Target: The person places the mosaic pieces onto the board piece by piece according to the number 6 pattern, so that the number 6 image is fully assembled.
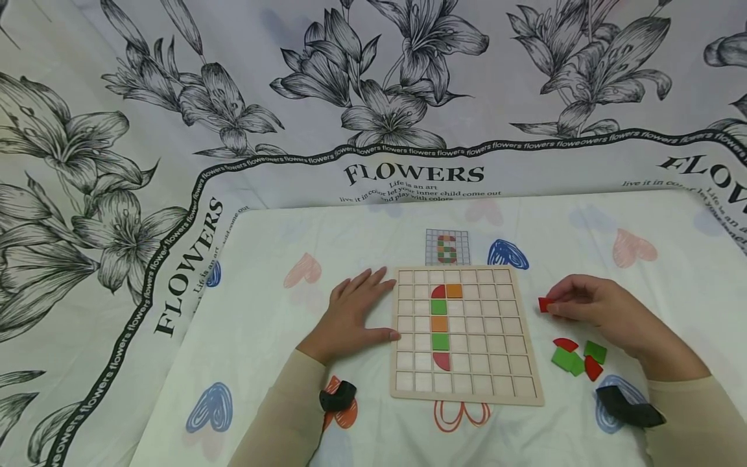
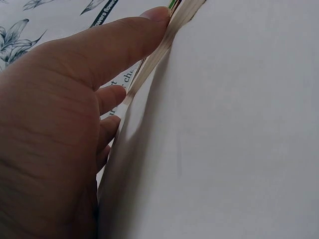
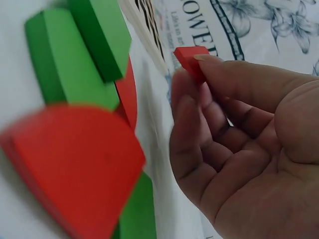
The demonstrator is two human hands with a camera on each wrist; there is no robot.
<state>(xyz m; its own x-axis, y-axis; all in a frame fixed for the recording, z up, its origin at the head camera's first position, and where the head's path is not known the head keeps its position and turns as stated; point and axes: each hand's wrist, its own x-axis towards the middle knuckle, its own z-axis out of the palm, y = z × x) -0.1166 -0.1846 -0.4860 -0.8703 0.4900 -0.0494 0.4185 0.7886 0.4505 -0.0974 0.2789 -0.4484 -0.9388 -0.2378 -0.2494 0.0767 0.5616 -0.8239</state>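
My right hand pinches a small red block between thumb and fingers, off the right side of a wooden grid board. In the right wrist view, the red block shows a slanted end. My left hand lies at the board's left edge with fingers spread, thumb and fingertips at the rim. One column of the board holds a red quarter-round, a green square, an orange square, another green square and a lower red quarter-round. Beside the top one sits an orange square.
Below my right hand lie loose blocks: green ones, a green square, a red quarter-round and another red one. A pattern card with a coloured figure stands out beyond the board's far edge. A printed cloth covers the table.
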